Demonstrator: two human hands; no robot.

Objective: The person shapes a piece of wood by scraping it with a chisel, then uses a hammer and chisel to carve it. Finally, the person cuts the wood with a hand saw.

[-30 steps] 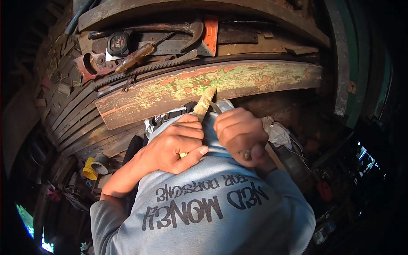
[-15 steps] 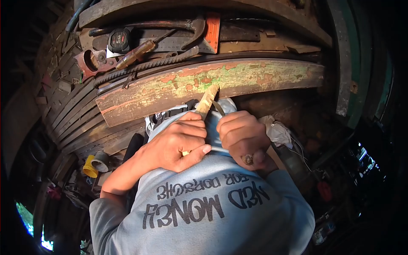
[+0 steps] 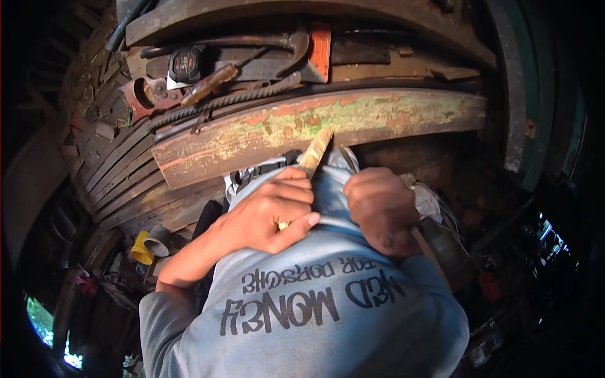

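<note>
My left hand (image 3: pixel 274 208) is closed around a pale, whittled piece of wood (image 3: pixel 317 151). Its narrowed end points away from me, against the near edge of a board with peeling paint (image 3: pixel 372 116). To the right, my right hand (image 3: pixel 381 211) makes a fist on a knife; only part of the thin blade (image 3: pixel 348 159) shows, beside the wood and apart from it. My fingers hide the handle, and the hand is slightly blurred. Both hands are in front of my grey-blue shirt (image 3: pixel 302 277).
Beyond the board lie a tape measure (image 3: pixel 184 65), a wood-handled tool (image 3: pixel 211 85), a ribbed metal bar (image 3: pixel 227 99), a red-handled saw (image 3: pixel 140 101) and an orange-ended square (image 3: pixel 320 53). A yellow cup-like object (image 3: pixel 142 249) sits low on the left. Wood scraps surround the bench.
My right hand has moved right and slightly down with the knife, widening the space between blade and wood. My left hand still grips the wood; the whole view has shifted slightly.
</note>
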